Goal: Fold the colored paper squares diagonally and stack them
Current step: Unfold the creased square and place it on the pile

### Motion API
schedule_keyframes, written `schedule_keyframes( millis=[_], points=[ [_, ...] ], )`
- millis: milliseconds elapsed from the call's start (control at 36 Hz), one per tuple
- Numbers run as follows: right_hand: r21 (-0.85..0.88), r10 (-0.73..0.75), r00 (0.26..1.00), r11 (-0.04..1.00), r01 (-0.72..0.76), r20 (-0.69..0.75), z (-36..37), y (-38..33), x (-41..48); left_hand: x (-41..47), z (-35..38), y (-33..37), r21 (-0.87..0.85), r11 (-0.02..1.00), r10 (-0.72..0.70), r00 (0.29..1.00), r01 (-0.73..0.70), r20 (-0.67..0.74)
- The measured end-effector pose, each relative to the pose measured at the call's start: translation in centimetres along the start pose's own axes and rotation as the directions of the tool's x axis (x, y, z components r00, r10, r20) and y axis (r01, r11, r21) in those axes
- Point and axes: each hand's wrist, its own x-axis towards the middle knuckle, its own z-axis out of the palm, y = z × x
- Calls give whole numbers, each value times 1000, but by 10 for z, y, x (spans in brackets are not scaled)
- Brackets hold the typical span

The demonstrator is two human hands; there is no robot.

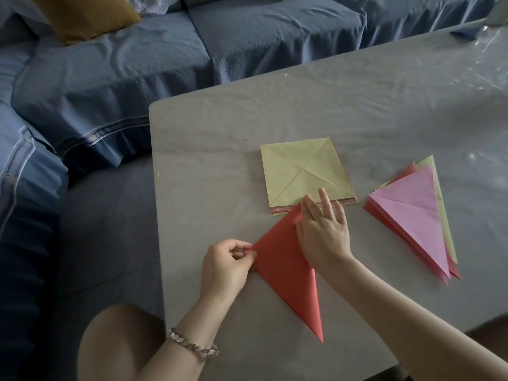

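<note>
Nearest on the grey table (214, 166), a smooth red paper triangle (286, 273) lies flat; the left hand (224, 266) pinches its left corner while the right hand (323, 233) presses it with straight fingers. Just beyond sits the square stack (299, 171), its yellow top sheet creased in a cross, with the folded pile (412, 213), pink on top, to its right. Farthest, a blue quilted sofa (137, 67) carries a mustard cushion (85, 15).
</note>
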Motion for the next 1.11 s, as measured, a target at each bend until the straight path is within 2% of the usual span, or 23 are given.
schedule_keyframes(
  millis=[83, 222, 389, 500, 750, 1111],
  points=[
    [28, -9, 988, 1000, 5, 152, -5, 6, 10, 0, 1, 0, 0, 1000, 5, 1000, -5, -5],
    [163, -6, 993, 987, -13, 120, 3, 18, 13, 0, 2, -1, -4, 1000, -5, 1000, 5, -24],
    [335, -126, 979, 940, 65, 163, 1, 40, 11, 2, 3, -2, -10, 1000, -12, 1000, 12, -21],
    [383, -165, 972, 919, 90, 168, -8, 49, 7, 3, 3, -1, -18, 1000, -14, 1000, 14, -13],
    [307, -362, 871, 915, 264, 332, -20, 48, -12, 6, 3, -4, -25, 999, -28, 1000, 28, -5],
    [219, -400, 781, 916, 335, 479, -30, 42, -43, 6, 2, -4, -46, 999, -21, 1000, 22, 18]
  ],
)
